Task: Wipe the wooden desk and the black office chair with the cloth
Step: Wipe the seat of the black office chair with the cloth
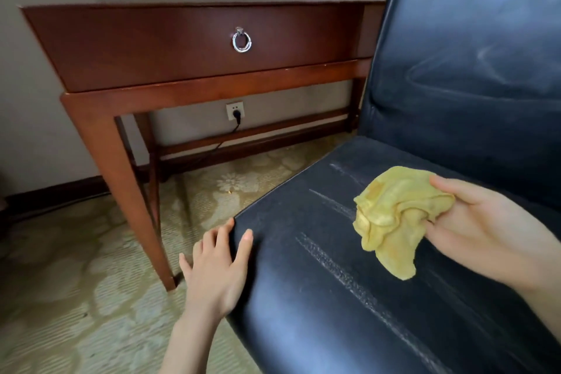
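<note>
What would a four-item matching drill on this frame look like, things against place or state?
Things:
1. cloth
2. left hand
3. ring pull
4. plug

Places or states:
a. in the wall socket under the desk
b. on the drawer front
c. bunched in the right hand
d. resting on the chair seat corner

Pairs: 1-c, 2-d, 3-b, 4-a

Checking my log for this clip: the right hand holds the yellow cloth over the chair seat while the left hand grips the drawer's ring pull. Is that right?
Not quite. The head view shows the left hand resting on the edge of the chair seat; the ring pull is untouched. The right hand does hold the yellow cloth over the seat.
</note>
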Demonstrator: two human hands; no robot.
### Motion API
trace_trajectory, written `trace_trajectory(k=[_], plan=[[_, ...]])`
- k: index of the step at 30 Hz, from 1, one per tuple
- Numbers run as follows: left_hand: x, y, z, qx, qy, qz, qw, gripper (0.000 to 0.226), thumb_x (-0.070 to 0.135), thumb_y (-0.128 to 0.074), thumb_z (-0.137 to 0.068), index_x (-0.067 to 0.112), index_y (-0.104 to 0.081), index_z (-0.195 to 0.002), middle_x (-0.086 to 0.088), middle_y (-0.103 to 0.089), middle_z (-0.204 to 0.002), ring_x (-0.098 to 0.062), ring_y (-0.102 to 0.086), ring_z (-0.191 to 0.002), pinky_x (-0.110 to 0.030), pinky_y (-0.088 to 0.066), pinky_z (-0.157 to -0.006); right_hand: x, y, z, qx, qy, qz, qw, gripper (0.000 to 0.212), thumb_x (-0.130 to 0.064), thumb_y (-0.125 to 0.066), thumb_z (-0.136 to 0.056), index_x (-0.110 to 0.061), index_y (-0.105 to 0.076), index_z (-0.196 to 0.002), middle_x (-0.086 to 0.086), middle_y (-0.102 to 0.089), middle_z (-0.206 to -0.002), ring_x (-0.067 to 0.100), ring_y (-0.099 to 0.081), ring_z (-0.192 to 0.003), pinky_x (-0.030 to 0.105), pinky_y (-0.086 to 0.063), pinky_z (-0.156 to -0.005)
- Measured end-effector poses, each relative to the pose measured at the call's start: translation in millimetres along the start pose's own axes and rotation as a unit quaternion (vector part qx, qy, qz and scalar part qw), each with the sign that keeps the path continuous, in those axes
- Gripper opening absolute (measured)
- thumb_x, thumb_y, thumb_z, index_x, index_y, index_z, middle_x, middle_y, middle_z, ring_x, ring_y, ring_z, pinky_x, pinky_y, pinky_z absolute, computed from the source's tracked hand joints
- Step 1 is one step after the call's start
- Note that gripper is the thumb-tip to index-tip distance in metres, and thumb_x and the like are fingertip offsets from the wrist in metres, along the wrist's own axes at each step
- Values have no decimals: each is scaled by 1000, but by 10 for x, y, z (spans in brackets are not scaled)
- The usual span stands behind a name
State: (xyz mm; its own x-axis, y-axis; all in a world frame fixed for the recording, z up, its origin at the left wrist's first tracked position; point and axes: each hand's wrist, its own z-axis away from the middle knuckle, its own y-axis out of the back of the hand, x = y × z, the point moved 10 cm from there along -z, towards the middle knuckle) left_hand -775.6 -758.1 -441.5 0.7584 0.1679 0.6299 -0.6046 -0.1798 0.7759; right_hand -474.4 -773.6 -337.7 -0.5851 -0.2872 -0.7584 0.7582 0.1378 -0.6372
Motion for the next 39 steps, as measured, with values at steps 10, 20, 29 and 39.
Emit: trace_trajectory(k=[10, 20, 29, 39], plan=[[26, 161, 1108, 32, 37, -149, 988, 63, 62, -17, -89, 27, -36, -138, -2, -43, -127, -28, -37, -126, -55, -13, -111, -237, 542, 1046, 145, 173, 49, 973, 46, -21, -46, -94, 1, -47, -134, 23, -56, -130, 32, -55, -121, 42, -41, -103], [516, 46, 1781, 100, -104, -68, 987, 55, 48, -36, -93, 14, -43, -136, -8, -29, -152, -27, -21, -142, -48, -9, -116, -356, 946, 2397, 399, 282, 625, 609, 41, -52, -52, -82, -18, -53, -60, 1, -60, -72, 24, -51, -87, 39, -44, -80], [550, -180, 1868, 63, -118, -56, 989, 80, 61, 2, -82, 26, -17, -151, 9, -9, -159, -10, 0, -147, -38, -3, -118, 570, 451, 1799, 255, 240, 772, 531, 40, -44, -39, -93, -26, -66, -116, -10, -63, -115, 10, -48, -110, 28, -29, -98], [546, -121, 1891, 64, -126, 35, 989, 67, 52, 1, -91, 30, -23, -149, 16, -12, -156, -4, -5, -145, -37, -6, -118, 1413, -727, 1391, 134, 311, 794, 505, 39, -37, -35, -92, -29, -66, -114, -13, -65, -119, 15, -53, -122, 35, -35, -108]])
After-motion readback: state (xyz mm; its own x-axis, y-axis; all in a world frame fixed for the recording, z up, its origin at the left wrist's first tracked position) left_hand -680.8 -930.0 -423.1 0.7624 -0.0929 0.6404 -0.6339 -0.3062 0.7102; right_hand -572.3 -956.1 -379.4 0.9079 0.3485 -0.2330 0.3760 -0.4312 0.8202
